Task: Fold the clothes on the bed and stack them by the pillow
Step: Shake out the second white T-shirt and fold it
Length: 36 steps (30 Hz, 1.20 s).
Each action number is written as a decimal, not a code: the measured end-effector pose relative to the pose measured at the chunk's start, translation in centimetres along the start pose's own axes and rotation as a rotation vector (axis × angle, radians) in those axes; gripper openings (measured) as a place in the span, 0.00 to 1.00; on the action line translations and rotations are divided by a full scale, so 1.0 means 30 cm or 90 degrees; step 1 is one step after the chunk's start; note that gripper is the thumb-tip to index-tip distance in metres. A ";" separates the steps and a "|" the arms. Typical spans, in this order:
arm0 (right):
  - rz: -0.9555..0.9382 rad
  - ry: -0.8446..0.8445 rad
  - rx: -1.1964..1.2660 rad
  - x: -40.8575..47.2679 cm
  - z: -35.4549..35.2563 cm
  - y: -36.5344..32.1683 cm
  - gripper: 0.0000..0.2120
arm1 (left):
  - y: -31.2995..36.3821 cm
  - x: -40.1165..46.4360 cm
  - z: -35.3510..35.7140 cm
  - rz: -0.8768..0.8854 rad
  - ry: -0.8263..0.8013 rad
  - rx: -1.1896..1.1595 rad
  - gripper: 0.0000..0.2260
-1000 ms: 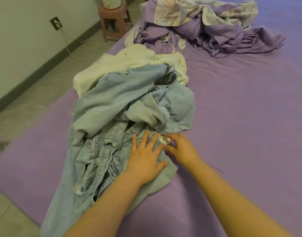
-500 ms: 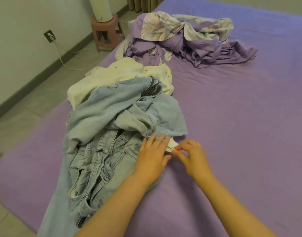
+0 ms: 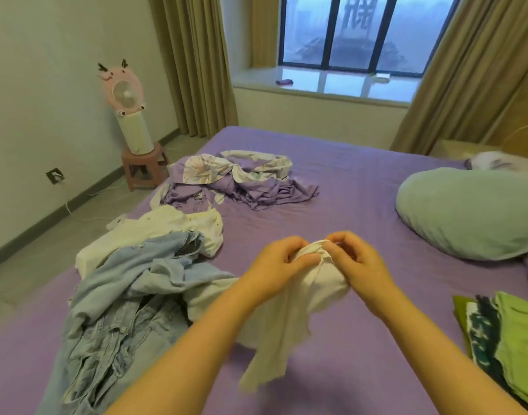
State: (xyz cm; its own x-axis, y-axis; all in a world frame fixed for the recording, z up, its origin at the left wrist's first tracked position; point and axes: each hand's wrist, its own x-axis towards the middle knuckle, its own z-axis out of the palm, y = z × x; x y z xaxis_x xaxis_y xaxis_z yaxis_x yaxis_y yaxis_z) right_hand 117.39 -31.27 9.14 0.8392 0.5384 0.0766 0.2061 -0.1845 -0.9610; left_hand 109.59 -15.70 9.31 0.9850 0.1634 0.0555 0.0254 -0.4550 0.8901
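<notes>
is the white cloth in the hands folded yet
Not folded: the white cloth hangs bunched and loose from both hands.

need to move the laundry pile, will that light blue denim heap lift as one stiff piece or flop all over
Probably floppy: the denim heap lies crumpled in soft folds, draped at the bed's edge. Likely heavy for cloth, since it looks thick with seams. It may come apart, as it seems to be several tangled pieces.

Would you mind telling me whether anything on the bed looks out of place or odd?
Nothing looks damaged. The denim clothes hang over the bed's left edge, unfolded, and both hands, left and right, grip a bunched white garment.
</notes>
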 end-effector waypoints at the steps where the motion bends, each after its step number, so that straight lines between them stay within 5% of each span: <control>1: -0.006 0.016 0.029 -0.011 -0.068 -0.063 0.01 | 0.090 0.017 0.006 0.019 0.002 -0.019 0.07; 4: -0.027 0.025 0.068 -0.067 -0.280 -0.222 0.10 | 0.335 0.055 0.025 0.060 0.016 -0.075 0.10; 9: -0.036 0.026 -0.046 -0.213 -0.593 -0.349 0.02 | 0.616 0.061 0.035 0.068 0.043 -0.185 0.08; 14: -0.089 0.117 -0.077 -0.331 -0.813 -0.501 0.05 | 0.807 0.039 0.082 0.119 -0.072 -0.187 0.18; 17: -0.127 0.123 -0.132 -0.370 -0.896 -0.590 0.04 | 0.901 0.030 0.137 0.180 -0.143 -0.130 0.13; 19: -0.131 0.097 -0.183 -0.391 -0.928 -0.637 0.01 | 0.963 0.031 0.175 0.204 -0.126 -0.107 0.04; 23: -0.144 0.039 -0.270 -0.417 -0.943 -0.699 0.06 | 1.061 0.037 0.248 0.238 -0.127 -0.089 0.04; 29: -0.173 0.215 -0.266 -0.406 -0.913 -0.724 0.03 | 1.085 0.063 0.245 0.243 -0.066 -0.033 0.05; 32: -0.222 0.254 -0.435 -0.404 -0.876 -0.738 0.02 | 1.092 0.069 0.194 0.275 -0.028 0.077 0.08; 36: -0.233 0.274 -0.509 -0.385 -0.807 -0.769 0.05 | 1.115 0.056 0.126 0.247 -0.059 -0.031 0.07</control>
State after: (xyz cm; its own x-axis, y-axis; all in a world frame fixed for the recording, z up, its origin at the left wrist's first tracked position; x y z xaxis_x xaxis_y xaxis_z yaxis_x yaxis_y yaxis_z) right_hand 115.13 -53.14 36.86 0.7346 0.3561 0.5775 0.6374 -0.6539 -0.4076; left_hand 112.72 -33.93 37.46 0.9311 -0.0929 0.3527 -0.3574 -0.4253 0.8315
